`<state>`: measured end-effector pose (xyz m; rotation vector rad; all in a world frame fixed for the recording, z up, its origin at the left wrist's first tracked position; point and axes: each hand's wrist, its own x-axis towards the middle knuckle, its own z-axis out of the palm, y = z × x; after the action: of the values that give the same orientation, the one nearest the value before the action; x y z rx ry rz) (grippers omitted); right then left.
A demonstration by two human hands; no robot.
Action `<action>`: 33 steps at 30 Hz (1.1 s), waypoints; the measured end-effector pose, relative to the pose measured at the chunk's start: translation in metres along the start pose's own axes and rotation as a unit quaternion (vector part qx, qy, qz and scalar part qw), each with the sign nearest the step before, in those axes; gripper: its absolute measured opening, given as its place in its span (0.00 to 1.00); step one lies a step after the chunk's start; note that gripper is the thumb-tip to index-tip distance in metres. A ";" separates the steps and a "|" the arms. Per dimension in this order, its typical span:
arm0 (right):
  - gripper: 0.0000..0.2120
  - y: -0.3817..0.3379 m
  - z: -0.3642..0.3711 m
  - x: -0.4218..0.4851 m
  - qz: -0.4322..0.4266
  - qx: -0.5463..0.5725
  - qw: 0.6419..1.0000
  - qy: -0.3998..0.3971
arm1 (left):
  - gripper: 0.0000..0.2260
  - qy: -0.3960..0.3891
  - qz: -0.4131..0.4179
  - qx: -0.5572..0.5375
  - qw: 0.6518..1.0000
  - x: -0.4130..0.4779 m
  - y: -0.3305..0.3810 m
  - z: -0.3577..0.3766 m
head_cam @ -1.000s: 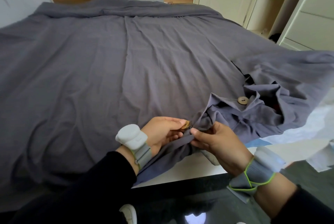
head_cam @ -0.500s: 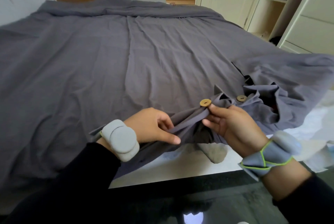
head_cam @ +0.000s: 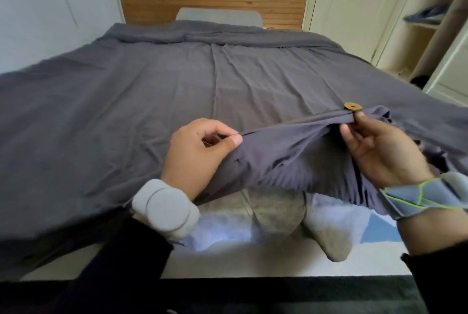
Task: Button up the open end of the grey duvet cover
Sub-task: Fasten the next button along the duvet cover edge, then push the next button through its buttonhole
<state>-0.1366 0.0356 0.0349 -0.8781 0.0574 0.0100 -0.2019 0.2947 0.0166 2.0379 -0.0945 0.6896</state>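
Now both hands pinch the duvet cover (head_cam: pixel 291 151) hem beside a button (head_cam: pixel 352 106)

Grey duvet cover (head_cam: pixel 177 90), tan button (head_cam: pixel 352 106)

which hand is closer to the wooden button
Right. The right hand pinches the hem just below the button; the left hand holds the hem well to its left.

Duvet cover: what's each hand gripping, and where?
Both hands pinch the grey duvet cover along its open-end hem: left hand at the hem's left stretch, right hand just under the wooden button.
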 end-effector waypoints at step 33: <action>0.17 0.153 0.055 -0.019 0.200 -0.303 0.925 -0.110 | 0.09 -0.168 -0.349 -0.125 0.913 -0.002 -0.056 0.014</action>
<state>-0.1579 0.1761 -0.0466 -1.4675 0.0219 0.5344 -0.1791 0.3132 -0.0331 1.7469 0.3218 -0.1210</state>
